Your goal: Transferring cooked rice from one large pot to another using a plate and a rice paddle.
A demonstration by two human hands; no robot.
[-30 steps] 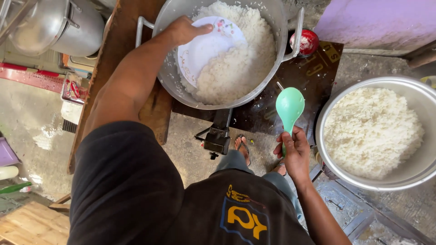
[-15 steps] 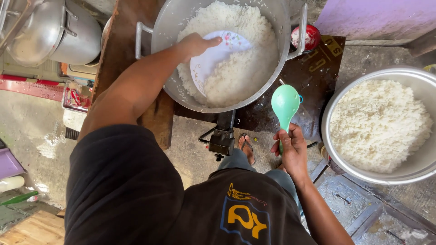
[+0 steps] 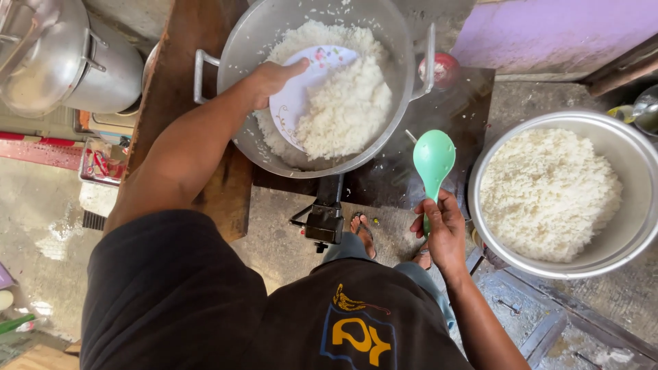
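A white plate (image 3: 301, 103) is gripped by the left hand (image 3: 271, 77) inside the big metal pot (image 3: 236, 48) at 12 o'clock; the fingers are closed on the plate's rim, with the thumb on top. The plate is pushed into the cooked rice (image 3: 349, 103), and a heap of rice lies on it. A green spoon (image 3: 433, 161) is held upright by the right hand (image 3: 442, 233) at about 4 o'clock, the fingers wrapped tightly around its handle. A wide metal bowl (image 3: 617, 250), also filled with rice, stands at 3 o'clock, just beside the spoon.
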